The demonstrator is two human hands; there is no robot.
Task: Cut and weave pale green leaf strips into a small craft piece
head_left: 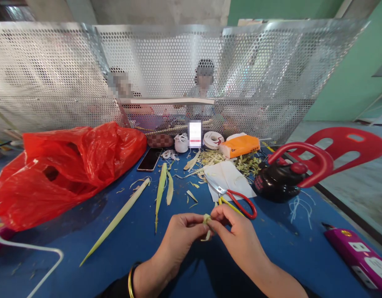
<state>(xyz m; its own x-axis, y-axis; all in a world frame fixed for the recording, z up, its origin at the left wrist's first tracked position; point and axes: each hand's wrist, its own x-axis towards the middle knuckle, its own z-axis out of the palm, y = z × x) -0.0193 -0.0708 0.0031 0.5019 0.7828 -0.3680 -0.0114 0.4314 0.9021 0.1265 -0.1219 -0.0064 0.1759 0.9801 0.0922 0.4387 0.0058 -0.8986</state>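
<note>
Between my fingertips is a small folded strip of pale green leaf (206, 218), with a short end hanging below. My left hand (185, 231) pinches it from the left side. From the right, my right hand (232, 231) pinches the same piece with thumb and forefinger. Just beyond my hands lie red-handled scissors (240, 200), their blades resting on a white paper sheet (229, 176). A yellow-handled tool (229, 205) is partly hidden beside them. On the left, a long pale leaf (119, 217) and a shorter green leaf (160, 190) lie on the blue table (131, 265).
A red plastic bag (69, 165) fills the left side. A phone (150, 159), a thread spool (181, 142), a ribbon roll (213, 140) and an orange tissue pack (240, 145) line the back. A black kettle (279, 180) and a purple box (358, 256) stand right. A perforated metal screen (166, 54) rises behind.
</note>
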